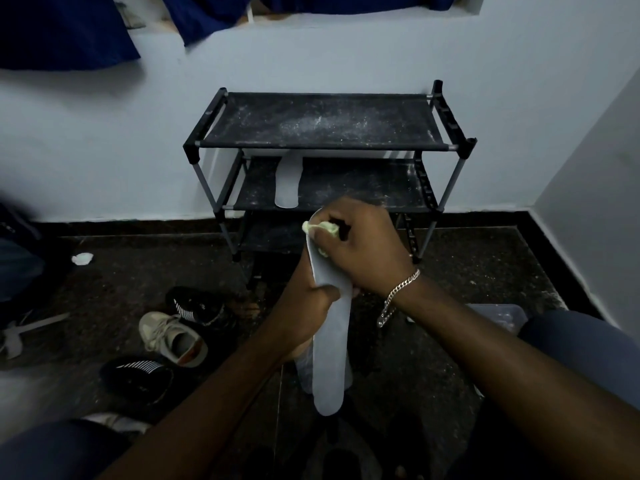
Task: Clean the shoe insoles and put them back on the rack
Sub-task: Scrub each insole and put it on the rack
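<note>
The person holds a pale grey insole (329, 358) upright in front of them, between the two hands and in front of the rack. The left hand (304, 308) grips it around the middle from the left, thumb across its face. The right hand (363, 244) is at its upper end, pressing a small yellow-green cloth (320, 227) against it. The lower end of the insole hangs free above the floor. A second insole (286, 185) lies on the middle shelf of the black rack (322, 145), toward its left side, with its near end at the shelf's front edge.

The floor (467, 271) is dark and speckled. On it at the left lie a crumpled white scrap (82, 258), a black shoe with white stripes (197, 306), a beige sneaker (173, 337) just beside it, and another black striped shoe (138, 375) nearer the person. The rack stands against a pale blue wall (346, 57); its top shelf is dusted with white specks. Dark blue fabric (62, 29) hangs at the upper left. At the right, a clear plastic container (498, 317) sits on the floor.

Both forearms reach forward and meet at the insole. The left hand's fingers wrap behind it; the right hand's fingers curl around the cloth, and a silver chain bracelet (398, 296) hangs at that wrist.
</note>
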The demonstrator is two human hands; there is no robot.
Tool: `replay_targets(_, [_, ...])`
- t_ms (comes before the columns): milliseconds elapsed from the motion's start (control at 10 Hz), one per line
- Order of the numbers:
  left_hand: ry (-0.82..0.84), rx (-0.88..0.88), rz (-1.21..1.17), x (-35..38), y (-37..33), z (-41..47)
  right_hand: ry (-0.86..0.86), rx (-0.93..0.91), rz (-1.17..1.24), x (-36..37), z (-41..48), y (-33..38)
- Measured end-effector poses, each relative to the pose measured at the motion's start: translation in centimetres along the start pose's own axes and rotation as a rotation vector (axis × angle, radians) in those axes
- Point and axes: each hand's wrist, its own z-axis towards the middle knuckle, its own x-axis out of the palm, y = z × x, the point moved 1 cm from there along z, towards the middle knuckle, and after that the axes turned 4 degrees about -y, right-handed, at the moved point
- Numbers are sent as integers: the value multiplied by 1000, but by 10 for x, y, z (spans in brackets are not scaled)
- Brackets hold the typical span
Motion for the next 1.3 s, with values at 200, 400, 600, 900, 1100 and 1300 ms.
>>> replay_targets(200, [57, -25, -3, -6, 2, 0, -131, 146, -25, -8, 14, -17])
replay_targets(400, [-98, -9, 135, -4, 6, 10, -15, 31, -45, 5, 2, -8])
replay_targets(600, [23, -144, -197, -12, 3, 15, -129, 250, -41, -21, 15, -32])
replay_targets(900, [-215, -363, -113, -49, 16, 52, 290, 767, 322, -3, -9, -43])
replay_targets(1100, [-242, -307, -88, -45, 10, 46, 425, 858, 338, 29, -23, -48])
replay_targets(1300, [-252, -353, -87, -54, 20, 75, 315, 846, 336, 46, -10, -64])
